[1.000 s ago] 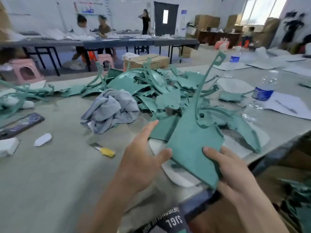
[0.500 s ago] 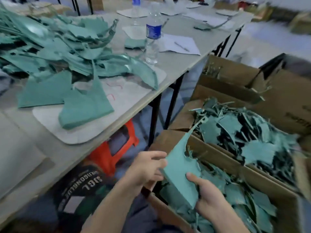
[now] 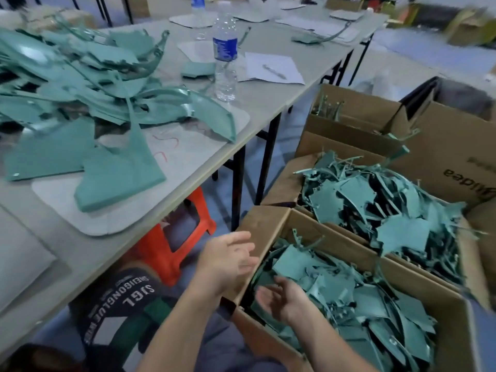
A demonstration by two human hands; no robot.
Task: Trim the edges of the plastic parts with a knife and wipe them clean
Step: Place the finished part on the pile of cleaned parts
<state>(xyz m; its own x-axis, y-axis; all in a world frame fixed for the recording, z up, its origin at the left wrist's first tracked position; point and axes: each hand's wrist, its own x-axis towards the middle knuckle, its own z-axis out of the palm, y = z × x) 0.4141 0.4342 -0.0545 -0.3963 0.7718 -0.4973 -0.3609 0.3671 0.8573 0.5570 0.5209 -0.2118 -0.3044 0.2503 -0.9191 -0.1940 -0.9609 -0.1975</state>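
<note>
Now I see both have let go: left hand (image 3: 228,261) and right hand (image 3: 279,299) hover, fingers apart, over the near cardboard box (image 3: 268,220), the piece they held dropped among its teal plastic parts (image 3: 335,285); the second box (image 3: 291,181) is heaped likewise.

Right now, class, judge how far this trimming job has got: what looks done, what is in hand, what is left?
Done: the near brown cardboard box and the far brown cardboard box hold heaps of teal plastic pieces, apparently finished. In hand: nothing; the left hand and right hand hover open over the near box. Left: a big pile of teal plastic parts on the grey table.
</note>
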